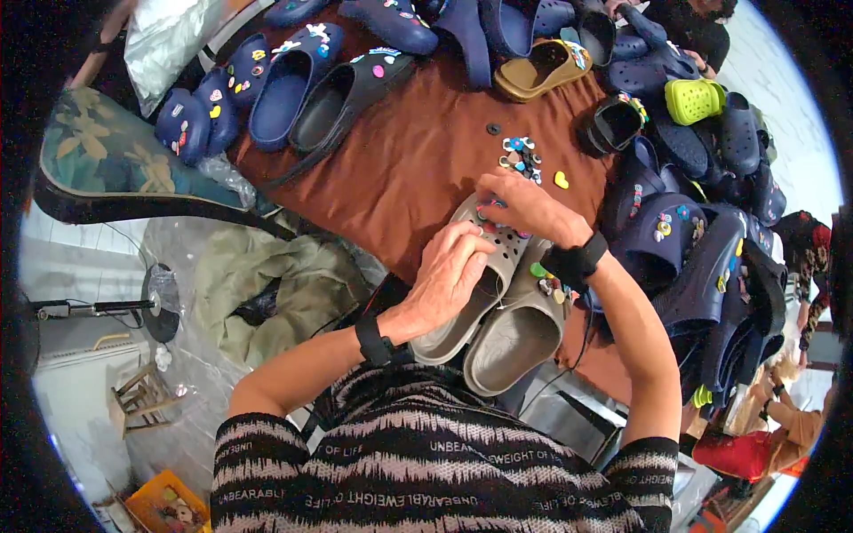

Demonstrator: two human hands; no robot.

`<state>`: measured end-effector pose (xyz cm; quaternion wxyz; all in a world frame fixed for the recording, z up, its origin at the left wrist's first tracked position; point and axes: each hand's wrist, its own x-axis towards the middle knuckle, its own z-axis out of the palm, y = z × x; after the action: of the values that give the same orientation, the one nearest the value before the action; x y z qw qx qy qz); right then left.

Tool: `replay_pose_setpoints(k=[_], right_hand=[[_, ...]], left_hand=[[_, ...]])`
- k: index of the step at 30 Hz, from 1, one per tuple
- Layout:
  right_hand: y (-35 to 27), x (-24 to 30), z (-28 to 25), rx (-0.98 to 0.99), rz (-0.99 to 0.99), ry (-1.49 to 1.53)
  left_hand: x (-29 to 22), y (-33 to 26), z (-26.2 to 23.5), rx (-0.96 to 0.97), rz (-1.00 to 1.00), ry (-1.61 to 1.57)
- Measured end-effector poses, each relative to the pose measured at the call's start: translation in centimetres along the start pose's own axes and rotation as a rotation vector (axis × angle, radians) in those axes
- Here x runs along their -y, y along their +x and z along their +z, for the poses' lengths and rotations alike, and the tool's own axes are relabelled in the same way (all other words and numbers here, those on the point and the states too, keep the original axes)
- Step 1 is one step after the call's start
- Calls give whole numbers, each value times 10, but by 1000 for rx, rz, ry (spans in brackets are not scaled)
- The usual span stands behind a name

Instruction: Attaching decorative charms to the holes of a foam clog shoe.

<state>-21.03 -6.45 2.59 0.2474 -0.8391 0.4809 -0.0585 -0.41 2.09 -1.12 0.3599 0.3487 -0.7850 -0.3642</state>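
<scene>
The left hand [449, 266] has its grip clamped on the grey clog [508, 258], fingers laid over its upper. The right hand [531, 206] bends over the toe of the grey clog, fingertips drawn in at the holes; whether its grip is together on anything, I cannot tell. The grey clog is at the near edge of the cloth-covered table [400, 160], heel toward the person. Just right of it sits the matching clog [520, 342], charms [545, 284] on its upper. Beyond its toe lie a cluster of loose charms [520, 153] and, farther right, a yellow heart [561, 180]. Well beyond it is a brown clog [544, 73]; beyond and left, a black clog [351, 98]. Right of it, dark blue clogs [653, 240] are heaped; left, an olive cloth [275, 298] lies crumpled.
</scene>
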Motion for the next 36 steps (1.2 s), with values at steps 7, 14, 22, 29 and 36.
replay_pose_setpoints(k=[7, 14, 22, 29, 36], right_hand=[[-5, -5, 4, -45, 10, 62], [5, -9, 9, -57, 137, 34], [7, 10, 10, 93, 295, -145], [8, 17, 22, 47, 318, -265], [4, -15, 4, -15, 174, 44]], left_hand=[[-1, 0, 1, -2, -10, 3], [0, 0, 3, -11, -6, 10], [-1, 2, 3, 3, -27, 18], [7, 8, 9, -23, -37, -48], [1, 5, -1, 30, -7, -48]])
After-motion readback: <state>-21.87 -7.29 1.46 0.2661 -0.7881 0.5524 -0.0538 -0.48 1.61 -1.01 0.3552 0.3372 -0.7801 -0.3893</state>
